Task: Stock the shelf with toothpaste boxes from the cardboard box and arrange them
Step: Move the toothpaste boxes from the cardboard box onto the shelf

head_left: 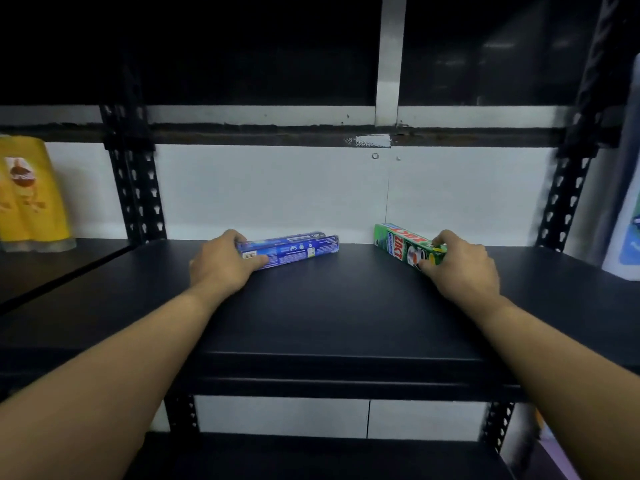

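Now — left hand [221, 263] grips blue boxes [294, 249] | right hand [462, 263] grips green box [403, 243] — on shelf [329, 306]

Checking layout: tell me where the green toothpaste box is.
In the head view, the green toothpaste box lies at the back right of the shelf, gripped by the right hand, right of the blue toothpaste boxes.

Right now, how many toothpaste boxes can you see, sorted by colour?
Blue boxes: 2, side by side on the shelf, held by the left hand
Green box: 1, held by the right hand
Total: 3
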Demonstrator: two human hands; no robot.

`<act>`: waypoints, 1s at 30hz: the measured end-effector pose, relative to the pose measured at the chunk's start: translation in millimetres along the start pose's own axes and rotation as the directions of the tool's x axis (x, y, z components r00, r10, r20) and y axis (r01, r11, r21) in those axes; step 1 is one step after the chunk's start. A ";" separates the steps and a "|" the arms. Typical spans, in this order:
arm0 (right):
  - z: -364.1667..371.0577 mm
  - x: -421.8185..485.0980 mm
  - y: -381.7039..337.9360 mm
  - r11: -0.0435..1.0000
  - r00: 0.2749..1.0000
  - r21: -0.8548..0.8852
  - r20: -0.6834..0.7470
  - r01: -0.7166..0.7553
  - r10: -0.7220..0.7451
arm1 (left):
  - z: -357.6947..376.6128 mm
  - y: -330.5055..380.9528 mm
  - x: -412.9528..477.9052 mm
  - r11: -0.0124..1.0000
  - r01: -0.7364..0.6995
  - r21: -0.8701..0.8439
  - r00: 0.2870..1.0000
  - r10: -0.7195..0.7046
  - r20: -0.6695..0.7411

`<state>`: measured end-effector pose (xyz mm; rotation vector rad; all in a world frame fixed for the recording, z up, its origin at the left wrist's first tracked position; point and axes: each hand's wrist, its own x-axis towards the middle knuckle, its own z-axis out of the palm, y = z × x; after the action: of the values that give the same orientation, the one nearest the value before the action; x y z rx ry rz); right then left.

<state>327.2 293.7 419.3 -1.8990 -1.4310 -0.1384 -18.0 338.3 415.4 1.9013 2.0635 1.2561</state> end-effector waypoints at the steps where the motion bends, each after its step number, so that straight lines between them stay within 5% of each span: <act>1: 3.2 2.4 3.0 0.999 1.000 0.038 -0.006 -0.005 0.005 | 0.9 -2.8 2.6 0.998 0.023 -0.059 1.000 -0.024 -0.009; 6: 1.4 10.3 14.0 0.963 1.000 0.270 -0.002 0.009 -0.008 | -1.3 -6.0 4.7 0.942 0.107 -0.319 0.989 -0.134 -0.066; 15: 8.4 16.2 23.8 0.968 0.984 0.225 -0.117 -0.108 0.137 | -3.3 -7.4 -0.5 0.974 0.028 -0.226 0.985 -0.066 -0.160; 30: -0.1 10.3 20.0 0.968 0.978 0.191 -0.103 -0.162 0.184 | -5.1 -4.5 -5.7 0.994 -0.009 -0.110 0.988 -0.008 -0.154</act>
<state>348.4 299.7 414.6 -1.8231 -1.1518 -0.0361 -23.1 331.2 413.6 1.8105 2.0147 1.5282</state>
